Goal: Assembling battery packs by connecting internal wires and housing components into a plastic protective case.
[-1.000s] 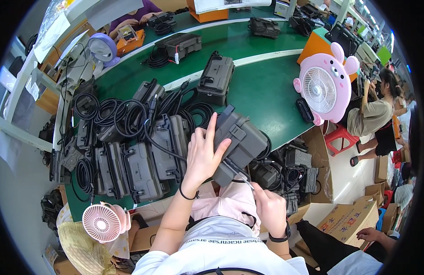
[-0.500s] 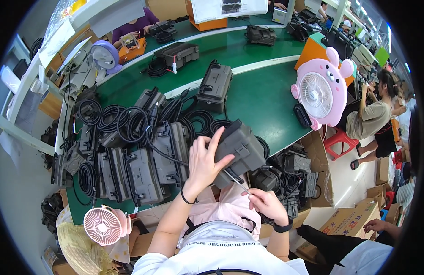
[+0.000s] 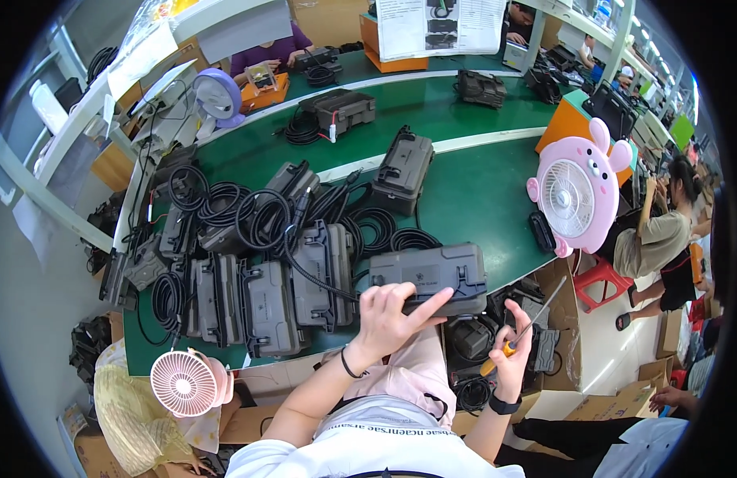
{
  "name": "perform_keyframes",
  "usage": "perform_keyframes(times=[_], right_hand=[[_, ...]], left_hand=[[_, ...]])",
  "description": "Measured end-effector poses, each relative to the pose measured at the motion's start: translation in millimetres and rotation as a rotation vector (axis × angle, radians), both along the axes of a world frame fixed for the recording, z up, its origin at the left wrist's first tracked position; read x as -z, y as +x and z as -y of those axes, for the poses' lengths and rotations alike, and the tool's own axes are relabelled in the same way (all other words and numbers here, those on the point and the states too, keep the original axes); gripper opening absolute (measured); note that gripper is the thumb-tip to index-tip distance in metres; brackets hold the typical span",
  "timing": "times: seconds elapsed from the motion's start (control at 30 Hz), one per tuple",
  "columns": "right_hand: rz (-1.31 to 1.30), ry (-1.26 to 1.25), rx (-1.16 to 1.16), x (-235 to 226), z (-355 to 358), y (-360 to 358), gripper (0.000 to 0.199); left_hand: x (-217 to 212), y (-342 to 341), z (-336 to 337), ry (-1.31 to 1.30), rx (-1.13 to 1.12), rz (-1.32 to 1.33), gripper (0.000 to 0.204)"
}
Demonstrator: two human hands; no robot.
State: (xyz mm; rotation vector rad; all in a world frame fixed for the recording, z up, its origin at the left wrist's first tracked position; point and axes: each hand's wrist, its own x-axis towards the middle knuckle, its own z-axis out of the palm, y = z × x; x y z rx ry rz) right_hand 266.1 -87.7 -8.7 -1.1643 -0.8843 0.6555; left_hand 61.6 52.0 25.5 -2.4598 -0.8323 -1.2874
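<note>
A dark grey plastic case (image 3: 426, 271) with a latch on its near side lies at the table's front edge. My left hand (image 3: 388, 325) grips its near side, thumb and fingers against the latch area. In my right hand (image 3: 509, 373), to the right of the case, is a screwdriver (image 3: 488, 366) with a yellow handle, its thin metal shaft pointing up and away to the right. The screwdriver tip is apart from the case. Coiled black cable (image 3: 412, 238) lies just behind the case.
Several similar cases (image 3: 270, 307) with black cables crowd the table's left side. Another case (image 3: 402, 171) stands farther back on the green table (image 3: 472, 187). A pink rabbit-shaped fan (image 3: 603, 191) is at the right, a small pink fan (image 3: 181, 384) front left. A carton (image 3: 570, 334) of cases sits below.
The case has turned from tilted to lying level on the table edge. My right hand has drawn the screwdriver away to the right and swung its tip upward.
</note>
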Motion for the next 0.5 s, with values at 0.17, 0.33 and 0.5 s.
perform_keyframes(times=[0.17, 0.33, 0.5], right_hand=[[0.124, -0.055, -0.036, -11, -37, -18, 0.102], [0.174, -0.197, -0.029, -11, -42, -13, 0.097], [0.421, -0.242, -0.253, -7, -37, 2, 0.125]], left_hand=[[13, 0, 8, -0.246, 0.129, -0.064, 0.065], [8, -16, 13, -0.352, 0.105, -0.173, 0.076], [28, -35, 24, -0.271, 0.292, -0.116, 0.056]])
